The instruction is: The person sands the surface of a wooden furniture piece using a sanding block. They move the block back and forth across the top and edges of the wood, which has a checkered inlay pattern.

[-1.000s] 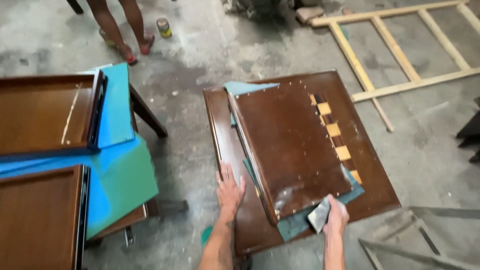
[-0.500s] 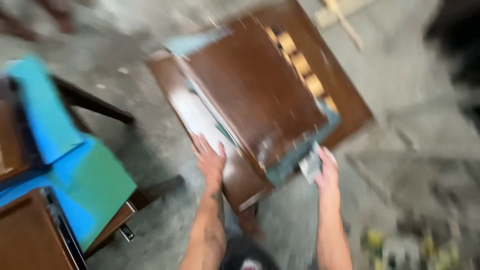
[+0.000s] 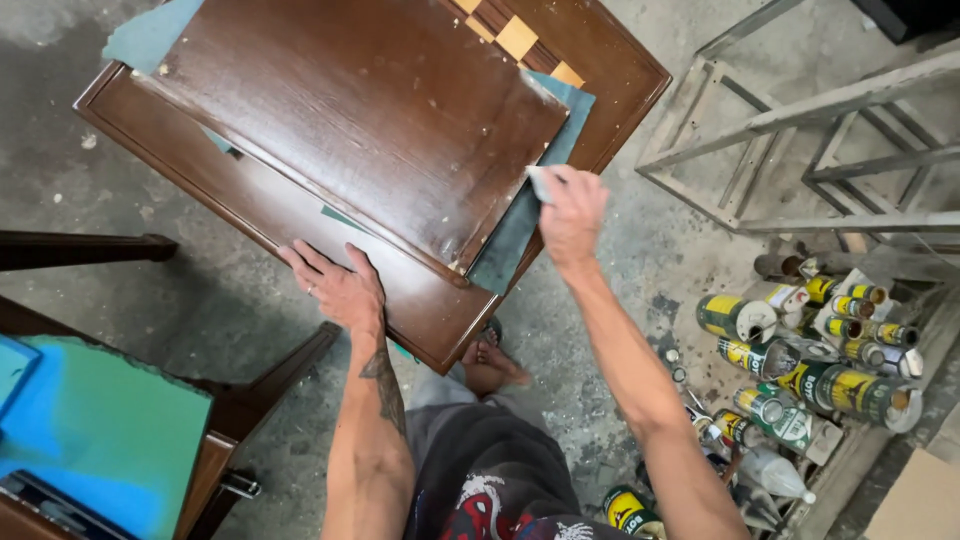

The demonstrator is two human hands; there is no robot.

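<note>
A dark brown varnished wooden panel [image 3: 350, 110] lies on a larger brown tabletop [image 3: 420, 310], with teal foam sheets [image 3: 520, 225] between them. My left hand [image 3: 335, 290] rests flat, fingers spread, on the tabletop's near edge. My right hand [image 3: 572, 212] grips a small grey sanding pad [image 3: 540, 183] at the panel's near right corner. A strip of light and dark inlay squares [image 3: 515, 38] shows on the tabletop past the panel.
Several green and yellow cans and bottles [image 3: 800, 370] lie on the floor at the right. A grey wooden frame [image 3: 800, 150] stands behind them. A table with blue-green foam [image 3: 100, 430] is at the lower left. My bare foot [image 3: 492, 362] is under the tabletop's corner.
The view has swung right and down, bringing the cans and frame into sight. My right hand has moved with the pad up to the panel's corner. My left hand stays on the tabletop edge.
</note>
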